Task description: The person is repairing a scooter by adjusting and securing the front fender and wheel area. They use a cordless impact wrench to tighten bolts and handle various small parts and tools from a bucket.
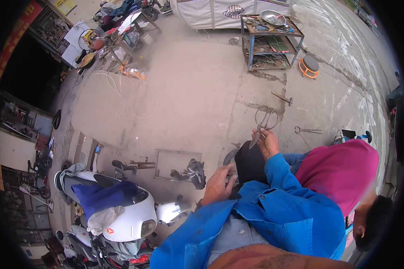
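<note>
Blue jacket [283, 224] above concrete yard [188, 89]; right hand [268, 144] grasps shears [261, 128]; whether left hand [217, 184] grips anything is unclear.

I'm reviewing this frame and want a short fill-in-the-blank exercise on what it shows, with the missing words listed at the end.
1. The large scissors are held in the person's ____ hand.
2. The round metal bowl sits on the ____ level of the cart.
3. The stool with a grey seat has an ____ frame.
4. The scooter under the purple-blue cloth has ____ bodywork.

Missing words: right; top; orange; white.
</note>
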Motion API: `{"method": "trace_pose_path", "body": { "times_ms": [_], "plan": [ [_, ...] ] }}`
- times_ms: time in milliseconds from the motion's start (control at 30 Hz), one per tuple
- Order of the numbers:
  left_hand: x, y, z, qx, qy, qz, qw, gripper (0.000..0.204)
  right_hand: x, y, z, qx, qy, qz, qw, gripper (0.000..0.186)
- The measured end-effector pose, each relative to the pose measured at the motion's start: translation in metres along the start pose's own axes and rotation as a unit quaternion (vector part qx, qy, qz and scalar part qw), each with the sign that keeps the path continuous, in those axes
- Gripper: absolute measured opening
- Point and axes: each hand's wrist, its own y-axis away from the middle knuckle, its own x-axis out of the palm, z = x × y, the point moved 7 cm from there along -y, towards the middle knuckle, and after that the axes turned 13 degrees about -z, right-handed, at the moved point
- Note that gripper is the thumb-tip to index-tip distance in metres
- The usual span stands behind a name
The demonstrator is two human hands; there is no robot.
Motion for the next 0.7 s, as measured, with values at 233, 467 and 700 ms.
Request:
{"method": "trace_pose_path", "body": {
  "times_ms": [233,467,700],
  "plan": [
    [-0.007,-0.086,0.011,-0.01,-0.111,-0.084,0.99,0.047,0.079,-0.123,0.028,-0.012,0.058,0.042,0.997,0.015],
    [0.042,-0.186,0.062,-0.213,-0.16,-0.227,0.937,0.035,0.143,-0.268,0.073,0.069,0.162,0.078,0.981,0.015],
    [0.125,-0.382,0.05,-0.258,-0.069,-0.154,0.951,0.028,0.196,-0.371,0.236,0.013,0.057,0.056,0.997,0.037]
  ]
}}
